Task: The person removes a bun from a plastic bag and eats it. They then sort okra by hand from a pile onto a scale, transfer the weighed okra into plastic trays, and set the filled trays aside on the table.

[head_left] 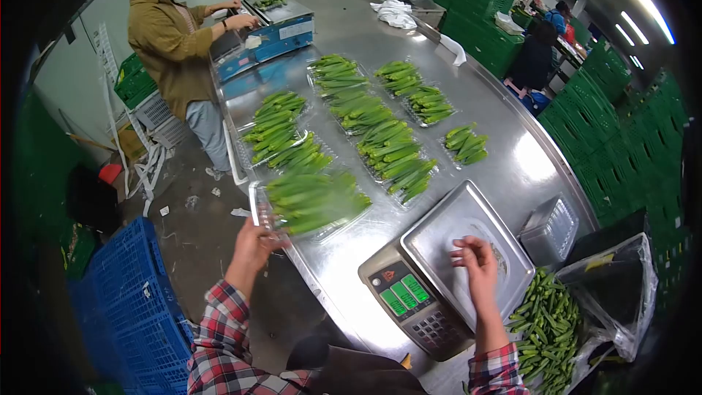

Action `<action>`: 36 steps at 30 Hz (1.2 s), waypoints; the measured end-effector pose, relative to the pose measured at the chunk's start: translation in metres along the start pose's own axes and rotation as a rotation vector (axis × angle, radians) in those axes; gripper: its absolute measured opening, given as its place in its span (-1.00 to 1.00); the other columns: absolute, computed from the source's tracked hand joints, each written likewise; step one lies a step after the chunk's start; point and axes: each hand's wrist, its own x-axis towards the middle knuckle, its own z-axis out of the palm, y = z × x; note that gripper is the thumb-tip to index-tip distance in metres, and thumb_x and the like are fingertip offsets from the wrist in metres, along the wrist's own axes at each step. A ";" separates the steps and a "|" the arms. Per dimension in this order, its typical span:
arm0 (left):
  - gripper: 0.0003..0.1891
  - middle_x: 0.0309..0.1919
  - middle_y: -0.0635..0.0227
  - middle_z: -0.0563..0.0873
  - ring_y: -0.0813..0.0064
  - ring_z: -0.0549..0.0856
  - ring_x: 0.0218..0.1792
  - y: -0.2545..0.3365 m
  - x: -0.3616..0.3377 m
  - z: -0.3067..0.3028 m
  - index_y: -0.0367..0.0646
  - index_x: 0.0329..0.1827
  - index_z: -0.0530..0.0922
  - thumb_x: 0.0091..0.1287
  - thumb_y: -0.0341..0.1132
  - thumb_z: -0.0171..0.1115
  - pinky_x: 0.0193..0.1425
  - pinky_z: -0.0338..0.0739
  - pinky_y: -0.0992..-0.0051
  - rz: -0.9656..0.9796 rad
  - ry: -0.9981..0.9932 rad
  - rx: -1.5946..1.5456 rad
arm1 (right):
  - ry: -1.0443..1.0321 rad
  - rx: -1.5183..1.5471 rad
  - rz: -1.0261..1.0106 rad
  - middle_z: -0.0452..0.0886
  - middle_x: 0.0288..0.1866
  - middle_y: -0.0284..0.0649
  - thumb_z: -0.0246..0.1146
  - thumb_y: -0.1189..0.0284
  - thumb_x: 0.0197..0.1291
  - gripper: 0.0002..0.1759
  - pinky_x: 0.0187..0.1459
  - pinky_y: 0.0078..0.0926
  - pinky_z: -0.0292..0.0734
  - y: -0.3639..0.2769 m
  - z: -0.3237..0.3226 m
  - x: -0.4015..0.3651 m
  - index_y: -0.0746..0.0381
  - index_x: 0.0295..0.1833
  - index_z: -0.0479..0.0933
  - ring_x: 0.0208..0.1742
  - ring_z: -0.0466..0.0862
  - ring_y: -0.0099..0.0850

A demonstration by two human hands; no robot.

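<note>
My left hand (256, 245) grips the near left corner of a clear plastic tray of okra (314, 201), which is smeared by motion at the table's left edge. My right hand (479, 260) hovers over the steel pan of a digital scale (504, 227), fingers loosely bent, with nothing visible in them. The scale's green displays (404, 294) are lit. Further up the table stand several more okra-filled trays (387, 146) in rows. Loose okra (545, 322) lies heaped beside the scale, below my right hand, next to a plastic bag (614, 307).
A stack of clear empty trays (550, 228) stands right of the scale. Across the table a co-worker (172, 44) works at a blue wrapping machine (270, 40). Green crates (614, 146) line the right side; a blue crate (135, 307) stands on the floor at left.
</note>
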 end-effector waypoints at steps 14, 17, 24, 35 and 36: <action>-0.38 -0.13 0.27 0.48 0.47 0.50 -0.20 -0.027 0.046 -0.050 -0.10 0.34 0.09 0.17 -0.44 0.04 -0.34 0.53 0.44 0.083 0.356 0.160 | 0.415 -1.349 -0.095 0.38 0.21 0.12 -0.02 0.70 0.05 -0.44 0.28 -0.27 0.23 0.091 -0.289 0.079 0.42 0.26 0.24 0.26 0.35 -0.01; -0.38 -0.10 0.31 0.48 0.49 0.48 -0.14 -0.025 0.037 -0.045 -0.08 0.34 0.11 0.20 -0.37 0.11 -0.28 0.49 0.44 0.103 0.436 0.082 | 0.372 -1.517 0.036 0.41 0.15 0.12 0.03 0.65 0.08 -0.54 0.21 -0.24 0.30 0.095 -0.293 0.084 0.40 0.17 0.34 0.21 0.39 -0.01; -0.54 0.12 0.36 0.38 0.52 0.40 0.08 -0.043 0.018 -0.058 -0.10 0.28 0.27 0.32 -0.29 0.08 0.15 0.29 0.49 0.564 0.660 0.458 | 0.243 -1.647 -0.120 0.44 -0.27 0.01 0.13 0.56 0.04 -0.90 -0.13 -0.10 0.37 0.058 -0.289 0.081 0.34 -0.30 0.42 -0.16 0.47 -0.02; -0.58 0.29 0.10 0.30 0.26 0.32 0.29 -0.070 -0.059 0.110 -0.35 0.31 0.17 0.42 -0.38 -0.13 0.35 0.20 0.32 0.819 -0.086 0.855 | 0.177 -1.012 -0.858 0.42 -0.43 -0.23 0.20 0.45 -0.16 -0.86 -0.10 -0.16 0.39 0.022 -0.142 -0.024 0.14 -0.37 0.46 -0.30 0.48 -0.30; -0.56 0.30 0.10 0.29 0.25 0.31 0.29 -0.085 -0.066 0.120 -0.35 0.32 0.15 0.42 -0.38 -0.13 0.37 0.17 0.31 0.802 -0.244 0.857 | 0.130 -0.941 -0.791 0.43 -0.35 -0.26 0.16 0.49 -0.10 -0.83 0.10 -0.10 0.33 0.035 -0.128 -0.040 0.12 -0.30 0.46 -0.24 0.47 -0.29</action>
